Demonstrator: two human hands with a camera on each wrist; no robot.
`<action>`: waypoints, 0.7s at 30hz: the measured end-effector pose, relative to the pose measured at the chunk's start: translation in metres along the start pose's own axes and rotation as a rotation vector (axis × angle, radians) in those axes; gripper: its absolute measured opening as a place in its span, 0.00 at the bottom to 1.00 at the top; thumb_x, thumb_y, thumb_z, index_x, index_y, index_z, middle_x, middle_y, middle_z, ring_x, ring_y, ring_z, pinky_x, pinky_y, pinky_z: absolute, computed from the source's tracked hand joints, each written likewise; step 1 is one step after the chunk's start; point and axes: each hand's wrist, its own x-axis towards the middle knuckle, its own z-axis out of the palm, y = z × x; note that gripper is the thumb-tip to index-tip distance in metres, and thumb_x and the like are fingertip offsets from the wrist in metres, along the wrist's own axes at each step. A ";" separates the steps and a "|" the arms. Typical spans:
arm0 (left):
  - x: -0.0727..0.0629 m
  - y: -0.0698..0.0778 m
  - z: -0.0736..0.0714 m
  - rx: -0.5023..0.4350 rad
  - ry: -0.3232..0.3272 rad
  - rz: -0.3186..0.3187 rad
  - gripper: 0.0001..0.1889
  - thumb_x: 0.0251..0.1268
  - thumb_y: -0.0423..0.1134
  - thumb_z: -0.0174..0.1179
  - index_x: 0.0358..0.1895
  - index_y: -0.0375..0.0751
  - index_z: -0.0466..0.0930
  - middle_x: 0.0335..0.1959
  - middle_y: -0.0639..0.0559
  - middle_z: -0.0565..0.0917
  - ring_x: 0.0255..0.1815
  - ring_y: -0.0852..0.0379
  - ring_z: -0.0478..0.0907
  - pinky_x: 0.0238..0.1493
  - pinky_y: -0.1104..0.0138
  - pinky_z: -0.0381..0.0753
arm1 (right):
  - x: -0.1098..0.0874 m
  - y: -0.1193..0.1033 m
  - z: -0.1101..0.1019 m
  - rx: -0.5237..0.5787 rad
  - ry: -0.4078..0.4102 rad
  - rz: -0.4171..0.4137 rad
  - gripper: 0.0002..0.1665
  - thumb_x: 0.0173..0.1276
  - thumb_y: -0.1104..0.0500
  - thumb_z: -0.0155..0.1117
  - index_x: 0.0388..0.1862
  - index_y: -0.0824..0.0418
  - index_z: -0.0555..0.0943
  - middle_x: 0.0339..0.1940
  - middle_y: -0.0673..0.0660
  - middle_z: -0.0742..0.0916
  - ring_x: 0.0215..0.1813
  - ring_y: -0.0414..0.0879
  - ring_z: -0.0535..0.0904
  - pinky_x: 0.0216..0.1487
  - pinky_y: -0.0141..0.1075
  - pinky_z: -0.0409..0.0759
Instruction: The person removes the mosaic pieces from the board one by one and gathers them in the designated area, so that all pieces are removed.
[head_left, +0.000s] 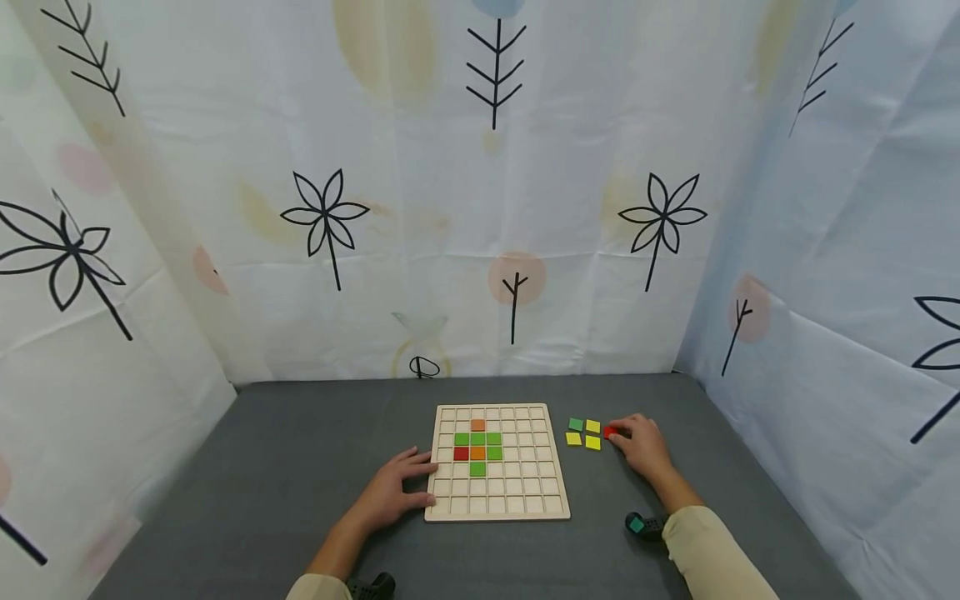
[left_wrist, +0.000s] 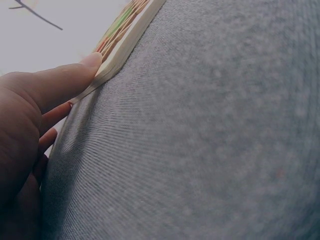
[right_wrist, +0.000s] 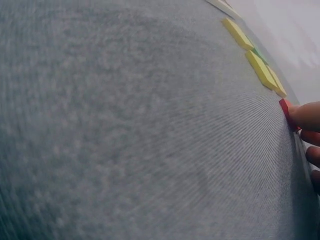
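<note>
A square wooden grid board lies on the table with green, orange and red tiles in some of its cells. My left hand rests at the board's left edge, fingers spread and fairly straight. In the left wrist view, the thumb lies against the board's rim. Right of the board, my right hand pinches a red tile between thumb and fingertips. The right wrist view shows that red tile standing on edge, low at the cloth.
Beside the red tile, several loose tiles lie in a small group: yellow ones and a green one. A grey cloth covers the table. Patterned white curtains stand behind and on both sides.
</note>
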 end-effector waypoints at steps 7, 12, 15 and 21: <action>0.000 -0.001 0.000 0.001 -0.003 -0.003 0.31 0.54 0.52 0.71 0.61 0.43 0.80 0.67 0.43 0.72 0.73 0.36 0.56 0.63 0.37 0.59 | 0.003 -0.003 0.001 0.021 0.016 0.016 0.18 0.66 0.64 0.66 0.53 0.71 0.81 0.50 0.67 0.80 0.52 0.63 0.73 0.51 0.56 0.72; 0.000 -0.002 0.000 0.004 -0.005 -0.004 0.31 0.55 0.53 0.70 0.61 0.43 0.80 0.67 0.44 0.72 0.73 0.36 0.56 0.63 0.37 0.59 | 0.005 -0.010 0.004 0.045 0.085 -0.016 0.17 0.65 0.64 0.67 0.51 0.71 0.82 0.46 0.66 0.81 0.48 0.62 0.74 0.48 0.55 0.73; 0.000 -0.002 0.000 0.001 -0.003 -0.006 0.31 0.55 0.53 0.70 0.61 0.44 0.80 0.67 0.44 0.72 0.73 0.37 0.56 0.63 0.37 0.59 | 0.007 -0.016 0.006 0.060 0.113 -0.035 0.15 0.64 0.64 0.67 0.49 0.70 0.83 0.42 0.64 0.82 0.45 0.60 0.75 0.45 0.53 0.74; -0.001 -0.002 0.000 0.004 0.000 -0.011 0.31 0.54 0.53 0.71 0.61 0.44 0.80 0.67 0.44 0.72 0.73 0.37 0.56 0.63 0.37 0.59 | 0.015 -0.031 0.013 0.071 0.099 -0.035 0.14 0.65 0.64 0.67 0.48 0.67 0.84 0.40 0.61 0.83 0.44 0.58 0.76 0.44 0.52 0.75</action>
